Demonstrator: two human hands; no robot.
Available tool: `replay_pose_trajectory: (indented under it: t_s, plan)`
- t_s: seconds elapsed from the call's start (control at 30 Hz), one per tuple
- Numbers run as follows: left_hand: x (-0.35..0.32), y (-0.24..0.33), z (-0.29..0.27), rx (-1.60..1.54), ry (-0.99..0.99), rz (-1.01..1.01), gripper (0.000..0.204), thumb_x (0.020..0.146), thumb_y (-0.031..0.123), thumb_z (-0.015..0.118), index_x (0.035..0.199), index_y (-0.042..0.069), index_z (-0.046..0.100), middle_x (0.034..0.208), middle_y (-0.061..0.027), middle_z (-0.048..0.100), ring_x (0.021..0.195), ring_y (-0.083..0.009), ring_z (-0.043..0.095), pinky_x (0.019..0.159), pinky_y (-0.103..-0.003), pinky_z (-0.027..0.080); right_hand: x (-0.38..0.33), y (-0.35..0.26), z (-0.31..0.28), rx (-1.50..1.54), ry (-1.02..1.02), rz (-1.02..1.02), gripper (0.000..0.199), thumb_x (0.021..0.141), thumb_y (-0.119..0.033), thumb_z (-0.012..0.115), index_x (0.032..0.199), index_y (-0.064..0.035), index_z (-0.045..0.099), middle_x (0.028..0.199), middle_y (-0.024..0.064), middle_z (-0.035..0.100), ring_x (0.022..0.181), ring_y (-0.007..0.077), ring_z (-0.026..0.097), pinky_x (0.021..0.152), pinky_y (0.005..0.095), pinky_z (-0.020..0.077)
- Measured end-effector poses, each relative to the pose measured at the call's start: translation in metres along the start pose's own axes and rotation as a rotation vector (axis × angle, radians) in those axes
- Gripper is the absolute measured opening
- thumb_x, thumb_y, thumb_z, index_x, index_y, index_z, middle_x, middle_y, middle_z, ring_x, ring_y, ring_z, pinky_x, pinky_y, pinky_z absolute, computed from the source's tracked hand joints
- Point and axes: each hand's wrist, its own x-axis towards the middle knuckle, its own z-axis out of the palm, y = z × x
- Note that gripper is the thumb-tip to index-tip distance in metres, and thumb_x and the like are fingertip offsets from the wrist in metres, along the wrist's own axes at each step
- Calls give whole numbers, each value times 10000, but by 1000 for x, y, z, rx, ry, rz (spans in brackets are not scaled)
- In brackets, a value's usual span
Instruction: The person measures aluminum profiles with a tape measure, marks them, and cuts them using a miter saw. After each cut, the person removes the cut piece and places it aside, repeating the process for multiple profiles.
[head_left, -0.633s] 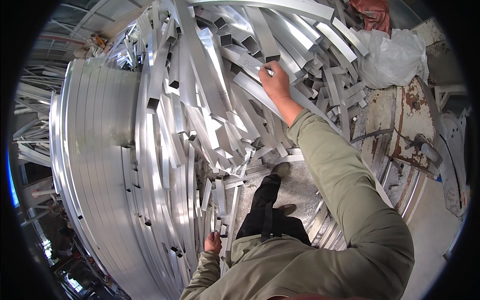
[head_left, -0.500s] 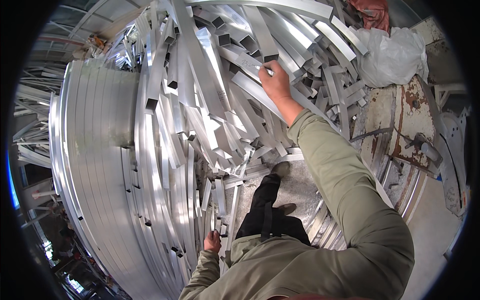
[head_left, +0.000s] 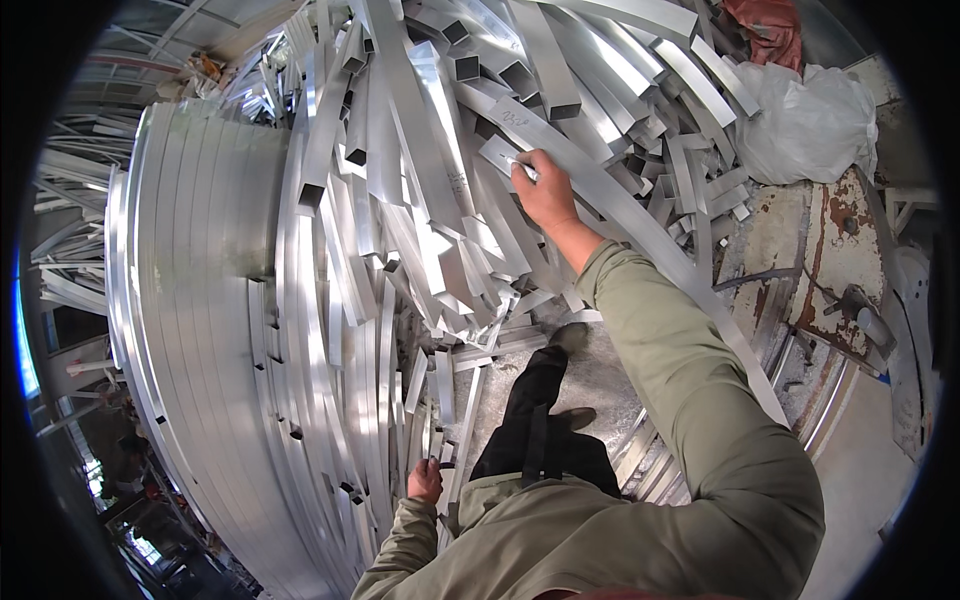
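Observation:
A big jumbled heap of silver aluminium bars and hollow profiles (head_left: 420, 200) fills the view ahead of me. My right hand (head_left: 543, 190) reaches up into the heap and grips a short flat aluminium piece (head_left: 500, 155) lying among the longer bars. My left hand (head_left: 426, 482) hangs low by my hip, its fingers closed around the end of an upright aluminium strip (head_left: 440, 400). Both arms wear olive-green sleeves. My dark trousers and shoes (head_left: 545, 420) stand on a patch of grey floor.
A neat stack of long curved-looking aluminium strips (head_left: 200, 330) lies on my left. A white plastic bag (head_left: 805, 120) and a red cloth (head_left: 765, 30) lie at the upper right. Rusty metal plates (head_left: 830, 260) sit to my right.
My right hand has shifted slightly left and down within the heap, still holding the short piece. My left hand stays where it was.

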Motion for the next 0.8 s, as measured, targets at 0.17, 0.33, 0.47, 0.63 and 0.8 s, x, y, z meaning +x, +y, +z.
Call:
replay_pose_trajectory:
  t_s: [0.17, 0.33, 0.47, 0.63, 0.8]
  plan:
    - [-11, -32, -6, 19, 24, -18, 432, 1105, 391, 580, 918, 16, 683, 664, -105, 660, 543, -214, 645, 528, -409, 505, 15, 25, 37, -76, 74, -57, 224, 985, -225, 731, 1103, -39, 692, 1022, 211, 775, 960, 446, 737, 831, 512, 582]
    - [-26, -39, -9, 72, 63, -62, 447, 1099, 409, 578, 920, 17, 692, 671, -118, 666, 548, -245, 657, 543, -420, 517, 20, 43, 53, -136, 155, -153, 205, 978, -221, 729, 1091, -53, 696, 987, 194, 765, 970, 429, 725, 839, 512, 572]
    - [-22, -63, -2, 48, 33, -111, 454, 1100, 417, 574, 921, 17, 690, 671, -119, 664, 543, -252, 648, 543, -423, 514, 5, 39, 53, -83, 84, -62, 192, 972, -219, 734, 1066, -56, 693, 969, 188, 761, 975, 431, 721, 851, 513, 567]
    - [-12, -49, -4, 42, 21, -62, 451, 1108, 414, 567, 932, 14, 677, 672, -105, 651, 536, -230, 627, 535, -421, 502, 6, 43, 49, -96, 164, -111, 189, 965, -204, 734, 1056, -47, 682, 988, 196, 757, 963, 442, 712, 851, 515, 566]
    - [-9, -31, -8, 22, 24, -77, 451, 1108, 414, 567, 934, 13, 679, 692, -113, 663, 580, -240, 656, 569, -426, 518, 6, 42, 43, -89, 148, -67, 192, 963, -201, 734, 1055, -43, 673, 1017, 201, 755, 983, 443, 712, 850, 515, 567]
